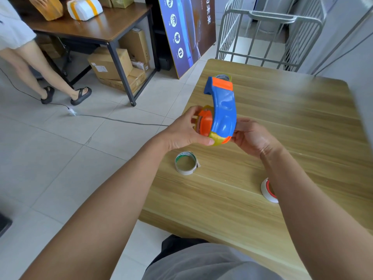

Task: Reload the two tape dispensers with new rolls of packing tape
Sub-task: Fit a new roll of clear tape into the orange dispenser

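Forearms nearest. The blue-and-orange tape dispenser [223, 110] is held above the table's [302, 126] left edge, clasped by the left hand [185, 132] at the hub and the right hand [250, 136] behind, presumably steadying roll seating. An empty tape core [185, 163] lies near that edge.

We're in a packing or stockroom space: cardboard cartons [113, 63] stacked under a dark work table [105, 25], wrapped parcels [84, 8] on top. A metal cage trolley [268, 33] stands on tiled floor [50, 148].

Both hands [186, 129] [251, 136] raised together, fingers curled in grip
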Tool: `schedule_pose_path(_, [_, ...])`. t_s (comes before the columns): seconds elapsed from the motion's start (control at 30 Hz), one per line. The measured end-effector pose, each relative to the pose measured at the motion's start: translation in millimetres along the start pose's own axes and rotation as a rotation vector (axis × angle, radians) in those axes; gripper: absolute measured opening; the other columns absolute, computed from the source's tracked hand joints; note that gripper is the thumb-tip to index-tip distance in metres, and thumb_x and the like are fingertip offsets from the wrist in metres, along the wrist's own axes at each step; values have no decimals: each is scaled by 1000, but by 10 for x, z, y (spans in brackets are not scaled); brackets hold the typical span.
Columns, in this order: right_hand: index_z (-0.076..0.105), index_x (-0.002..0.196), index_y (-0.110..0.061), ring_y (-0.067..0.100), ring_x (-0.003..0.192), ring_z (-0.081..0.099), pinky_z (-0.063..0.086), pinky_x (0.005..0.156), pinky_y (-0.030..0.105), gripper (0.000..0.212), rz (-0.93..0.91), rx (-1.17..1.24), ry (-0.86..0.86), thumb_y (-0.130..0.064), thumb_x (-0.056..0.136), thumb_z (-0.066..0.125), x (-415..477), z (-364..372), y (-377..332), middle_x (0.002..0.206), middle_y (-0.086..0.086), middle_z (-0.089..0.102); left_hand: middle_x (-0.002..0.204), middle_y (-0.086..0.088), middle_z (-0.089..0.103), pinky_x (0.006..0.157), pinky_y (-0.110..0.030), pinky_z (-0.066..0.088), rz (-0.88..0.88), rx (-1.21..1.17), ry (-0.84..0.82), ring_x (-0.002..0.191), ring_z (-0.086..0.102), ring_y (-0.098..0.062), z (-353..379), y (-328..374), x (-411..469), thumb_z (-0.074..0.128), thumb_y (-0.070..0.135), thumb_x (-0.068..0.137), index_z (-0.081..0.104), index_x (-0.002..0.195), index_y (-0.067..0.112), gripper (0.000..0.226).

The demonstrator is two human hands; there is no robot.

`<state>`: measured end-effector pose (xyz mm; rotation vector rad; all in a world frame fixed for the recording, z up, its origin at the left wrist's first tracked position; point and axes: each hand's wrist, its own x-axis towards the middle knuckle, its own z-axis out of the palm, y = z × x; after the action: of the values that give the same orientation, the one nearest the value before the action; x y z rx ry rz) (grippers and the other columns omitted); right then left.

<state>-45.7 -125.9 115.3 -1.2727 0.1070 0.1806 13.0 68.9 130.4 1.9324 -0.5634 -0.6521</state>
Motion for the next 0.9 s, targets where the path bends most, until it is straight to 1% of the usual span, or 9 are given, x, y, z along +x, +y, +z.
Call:
schedule_pose_path(0.13, [78,68,-17,7,59,68,54,55,19,43,23,-112,-19,8,84,47,-17,-13,6,65,-3,73,118,12,55,98,-35,47,-15,-17,30,110,55,-7,45,-71,-28,84,39,51,41,126,29,87])
schedule_pose_path(0.27, [66,75,-5,7,52,65,51,50,17,40,40,-118,109,22,81,35,28,2,23,56,-2,70,128,13,34,87,-7,33,156,165,125,115,43,-4,100,-82,-17,85,32,54,27,134,31,99])
schedule_pose_path(0.43, [64,82,-8,6,55,66,51,51,18,37,57,-184,113,18,84,37,29,8,-38,59,-4,71,132,11,40,84,-11,34,102,107,114,114,44,-4,41,-74,12,86,37,51,29,136,29,103])
schedule_pose_path(0.57, [62,84,-5,5,48,61,53,50,20,31,115,-262,269,16,84,39,44,-83,-77,52,-6,67,131,10,27,86,2,31,245,233,138,118,35,1,87,-157,9,85,22,54,23,133,33,101])
schedule_pose_path(0.63, [62,81,-8,5,48,60,52,51,21,30,126,-282,310,13,85,40,19,-167,-95,51,-7,66,134,8,27,81,8,29,228,168,152,117,36,2,33,-216,-5,85,20,55,21,131,35,100])
schedule_pose_path(0.7, [64,77,-12,6,51,59,51,53,22,34,121,-299,311,10,87,40,-8,-217,-109,52,-8,66,132,9,34,80,1,37,141,8,161,115,42,2,-22,-230,-3,84,24,56,22,131,34,98])
schedule_pose_path(0.77, [64,76,-14,3,49,59,51,53,20,36,110,-273,287,9,88,40,-38,-211,-119,54,-10,67,125,8,46,88,-18,45,-8,-213,140,114,52,-9,-47,-220,5,80,31,60,20,134,38,95])
schedule_pose_path(0.83, [61,77,-12,0,48,61,51,52,16,36,65,-211,285,14,87,38,-47,-179,-134,53,-10,67,126,-6,53,97,-42,47,-138,-480,140,107,61,-25,-79,-208,31,72,36,68,18,137,39,88])
schedule_pose_path(0.9, [60,77,-11,-1,49,61,49,51,13,38,11,-203,291,19,85,37,-53,-159,-144,53,-11,67,128,-18,54,94,-49,48,-247,-684,124,97,67,-32,-142,-178,52,64,47,74,27,137,27,76])
